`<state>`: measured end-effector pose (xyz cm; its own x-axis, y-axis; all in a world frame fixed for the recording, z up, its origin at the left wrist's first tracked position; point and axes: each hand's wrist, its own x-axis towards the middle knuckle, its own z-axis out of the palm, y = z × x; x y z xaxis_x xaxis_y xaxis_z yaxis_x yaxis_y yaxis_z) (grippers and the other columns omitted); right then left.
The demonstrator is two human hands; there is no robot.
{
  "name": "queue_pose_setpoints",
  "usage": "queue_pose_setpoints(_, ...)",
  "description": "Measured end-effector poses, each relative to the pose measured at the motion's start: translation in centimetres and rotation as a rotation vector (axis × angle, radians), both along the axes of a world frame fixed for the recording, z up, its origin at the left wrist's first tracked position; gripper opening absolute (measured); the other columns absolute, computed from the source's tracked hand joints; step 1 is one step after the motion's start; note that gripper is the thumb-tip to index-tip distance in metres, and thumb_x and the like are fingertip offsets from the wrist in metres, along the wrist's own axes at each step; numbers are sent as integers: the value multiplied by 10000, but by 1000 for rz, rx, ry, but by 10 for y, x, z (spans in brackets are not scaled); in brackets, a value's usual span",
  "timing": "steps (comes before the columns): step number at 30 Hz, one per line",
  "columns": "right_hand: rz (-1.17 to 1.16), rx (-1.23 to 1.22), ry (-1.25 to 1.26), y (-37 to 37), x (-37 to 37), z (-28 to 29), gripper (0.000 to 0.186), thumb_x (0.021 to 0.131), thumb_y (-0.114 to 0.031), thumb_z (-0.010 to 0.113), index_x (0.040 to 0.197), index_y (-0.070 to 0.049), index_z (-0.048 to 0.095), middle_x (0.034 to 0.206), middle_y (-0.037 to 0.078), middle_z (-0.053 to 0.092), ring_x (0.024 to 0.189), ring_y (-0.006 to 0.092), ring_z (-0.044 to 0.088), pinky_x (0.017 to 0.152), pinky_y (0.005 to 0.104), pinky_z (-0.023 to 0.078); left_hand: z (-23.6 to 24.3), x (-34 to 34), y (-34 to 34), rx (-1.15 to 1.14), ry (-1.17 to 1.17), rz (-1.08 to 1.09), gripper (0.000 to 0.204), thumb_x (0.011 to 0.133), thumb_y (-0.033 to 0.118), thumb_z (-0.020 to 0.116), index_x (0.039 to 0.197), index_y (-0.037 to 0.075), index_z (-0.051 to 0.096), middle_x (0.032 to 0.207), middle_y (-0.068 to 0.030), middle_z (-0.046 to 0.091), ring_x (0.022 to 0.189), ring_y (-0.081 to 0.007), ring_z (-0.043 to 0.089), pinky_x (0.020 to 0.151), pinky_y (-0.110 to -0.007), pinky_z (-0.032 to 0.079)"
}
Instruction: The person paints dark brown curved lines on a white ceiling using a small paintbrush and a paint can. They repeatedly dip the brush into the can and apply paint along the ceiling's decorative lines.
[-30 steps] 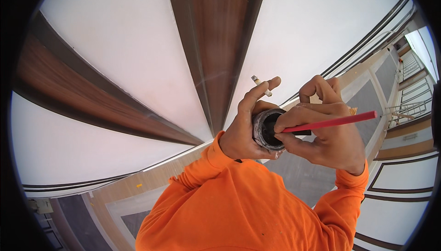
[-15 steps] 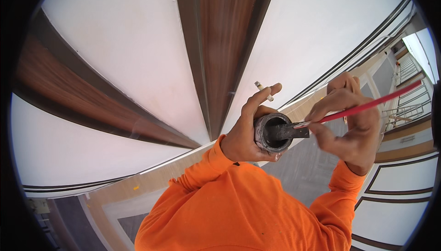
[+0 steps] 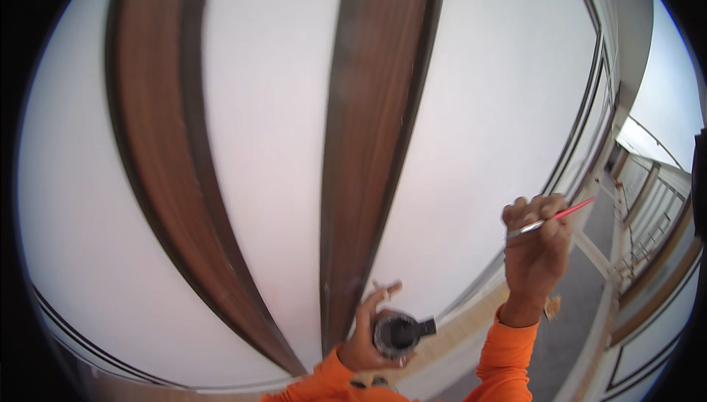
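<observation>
Closest to the camera you've got two orange sleeves coming up from the bottom edge, so both forearms are raised up toward the wall rather than hanging down. The left hand sits low in the middle, wrist bent back a bit, with its grip wrapped snug around a small dark round pot whose open mouth faces the camera; a short black tab sticks out of the pot to the right. There's also a thin pale stick thing poking out between the fingers at the top of that hand, can't really tell what it is. The right hand is higher and off to the right, arm stretched upward, palm side turned away, fingers curled in. Its grip is pinched shut on a thin brush with a red handle, the handle angling up to the right and the metal end pointing left toward the wall. The two hands are well apart, the brush nowhere near the pot. Behind everything is a white panelled wall with two wide dark brown wooden strips running top to bottom, bent by the lens. Far right you can see a grey walkway with pale railings trailing off.
</observation>
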<state>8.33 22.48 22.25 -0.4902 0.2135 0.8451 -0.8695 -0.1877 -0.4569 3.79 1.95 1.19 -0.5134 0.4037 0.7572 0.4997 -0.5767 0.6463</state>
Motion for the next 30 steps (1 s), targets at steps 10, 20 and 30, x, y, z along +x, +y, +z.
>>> queue_pose_setpoints(10, -181, 61, 576, 33, -114, 218, 323, 933, -186, 698, 1126, 73, 678, 968, 142, 714, 912, 195, 660, 869, 330, 503, -7, -7, 28, 199, 118, 255, 1335, 722, 543, 881, 1613, 21, 33, 1601, -264, 271, 1042, -240, 614, 845, -351, 498)
queue_pose_setpoints(20, -553, 71, 665, 68, -200, 309, 314, 909, -247, 715, 1112, -9, 740, 963, 91, 763, 945, 167, 704, 905, 308, 518, 22, -1, 39, 215, 151, 462, 1248, 732, 332, 895, 1582, 15, 38, 1612, -307, 149, 1081, -261, 627, 927, -392, 543)
queue_pose_setpoints(30, -647, 54, 753, 59, -193, 323, 176, 946, -186, 692, 1004, -30, 752, 892, 79, 750, 842, 170, 689, 792, 318, 547, 19, 5, 39, 74, -55, 689, 1117, 705, 99, 889, 1508, -11, 120, 1504, -362, 295, 1052, -292, 691, 942, -414, 595)
